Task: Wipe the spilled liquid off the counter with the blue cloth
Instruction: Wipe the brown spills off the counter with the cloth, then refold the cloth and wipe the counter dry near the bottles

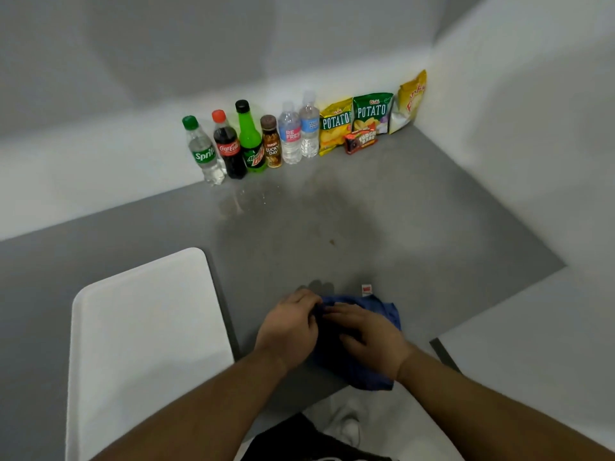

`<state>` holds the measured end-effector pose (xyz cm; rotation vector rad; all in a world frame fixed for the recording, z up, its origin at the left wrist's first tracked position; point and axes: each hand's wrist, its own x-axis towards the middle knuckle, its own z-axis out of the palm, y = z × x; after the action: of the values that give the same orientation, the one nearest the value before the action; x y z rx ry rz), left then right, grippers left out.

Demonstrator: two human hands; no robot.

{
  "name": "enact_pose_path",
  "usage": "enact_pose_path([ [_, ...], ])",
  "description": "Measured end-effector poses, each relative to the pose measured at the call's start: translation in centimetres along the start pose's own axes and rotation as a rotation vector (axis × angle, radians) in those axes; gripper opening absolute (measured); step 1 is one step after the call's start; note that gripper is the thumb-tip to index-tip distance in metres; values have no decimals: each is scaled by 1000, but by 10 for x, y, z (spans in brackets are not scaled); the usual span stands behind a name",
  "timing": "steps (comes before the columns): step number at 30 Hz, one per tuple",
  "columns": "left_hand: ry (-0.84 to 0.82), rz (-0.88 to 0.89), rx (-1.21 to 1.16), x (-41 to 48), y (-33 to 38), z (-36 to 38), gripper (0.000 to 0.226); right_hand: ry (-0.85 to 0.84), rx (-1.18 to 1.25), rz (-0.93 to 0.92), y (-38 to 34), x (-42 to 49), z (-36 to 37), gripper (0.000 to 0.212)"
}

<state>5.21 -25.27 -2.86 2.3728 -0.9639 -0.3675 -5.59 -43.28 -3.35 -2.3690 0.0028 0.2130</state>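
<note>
So both hands are down at the lower middle of the frame working on the blue cloth [362, 344], which lies bunched on the grey counter [432, 234] right near its front edge. The left hand [289, 331] has its fingers curled in, and it looks like they're pinching a fold at the cloth's upper left corner, while the right hand [369, 337] lies flatter on top with fingers reaching toward the left one. I'd say they're gathering or folding the cloth into a pad, so this is the get-a-grip stage and no wiping has started yet. The spill [246, 201] is well apart from the cloth, up in the middle of the frame: a wet, shiny patch with droplets just in front of the row of bottles [246, 144] standing along the back wall. There's also a small brownish spot [332, 241] on the counter between the spill and the hands, can't tell if it's liquid or a stain. A white tray [143, 344] sits at lower left, just beside the left hand, and snack bags [369, 114] lean in the back corner. Next move, I reckon: lift the cloth, carry it forward to the wet patch, press it flat and sweep. It'll need care near the bottles since the spill runs right up to their bases and a wide stroke could knock one over.
</note>
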Motion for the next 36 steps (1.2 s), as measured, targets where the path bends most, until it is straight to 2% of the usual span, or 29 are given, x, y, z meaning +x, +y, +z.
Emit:
enact_pose_path([
  [2,-16,17,21,9,-2,-4,32,188,-12,115,3,-1,-14,48],
  [4,-67,-6,33,19,-4,-7,38,247,-97,222,9,-2,-28,50],
  [6,-160,-46,62,30,-5,-12,40,190,-157,320,16,-1,-40,56],
  [8,-248,-49,120,38,-6,-17,30,125,-187,373,19,1,-44,59],
  [11,-328,-55,122,46,-10,-23,21,59,-242,392,17,7,-41,48],
  [15,-351,-61,52,51,-13,-25,14,29,-252,355,14,10,-44,21],
  [19,-333,-125,-185,56,-5,-27,3,37,-223,406,9,6,-50,15],
  [22,-279,-140,-318,62,5,-38,7,63,-105,511,6,4,-65,13],
  [27,-129,-115,-633,77,24,-77,5,357,-66,362,-17,5,-108,10],
  [30,-86,-64,-738,77,29,-101,3,450,-92,232,-30,-3,-124,13],
  [33,-43,4,-639,60,21,-102,7,455,-192,128,-34,-17,-111,20],
  [36,-148,70,-425,33,4,-85,12,371,-213,121,-28,-28,-76,23],
])
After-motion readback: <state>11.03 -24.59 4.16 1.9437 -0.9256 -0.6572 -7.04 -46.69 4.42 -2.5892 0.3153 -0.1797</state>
